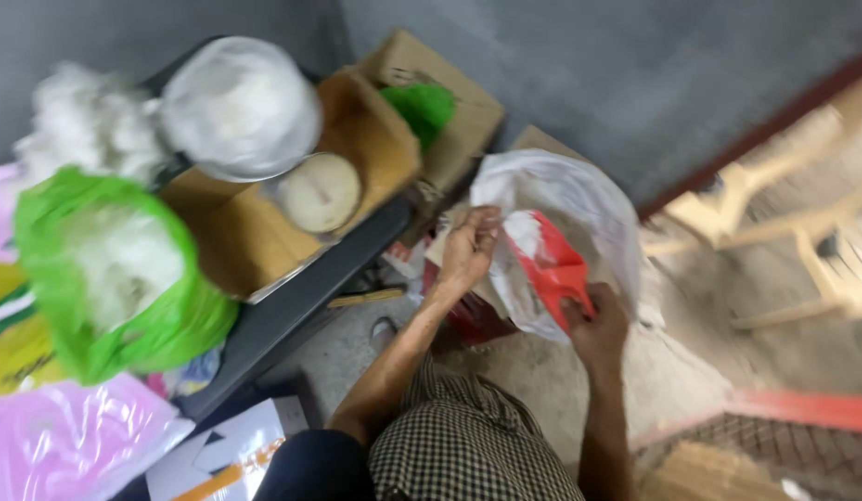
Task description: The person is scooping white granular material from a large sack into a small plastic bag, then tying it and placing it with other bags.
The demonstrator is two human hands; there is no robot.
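Observation:
My left hand (468, 249) grips the upper edge of a white and red plastic bag (561, 223) held in front of me. My right hand (596, 329) holds the same bag at its lower red part. The bag hangs between both hands above the concrete floor. What lies inside the bag is hidden. My checkered clothing (463, 445) shows at the bottom of the view.
A dark table (292, 306) on the left bears a green bag of white fluff (115, 269), an open cardboard box (264, 213) with a clear bag of fluff (241, 107), and pink bags (60, 441). More cardboard boxes (450, 111) stand by the grey wall. A pale plastic chair (802, 204) lies at right.

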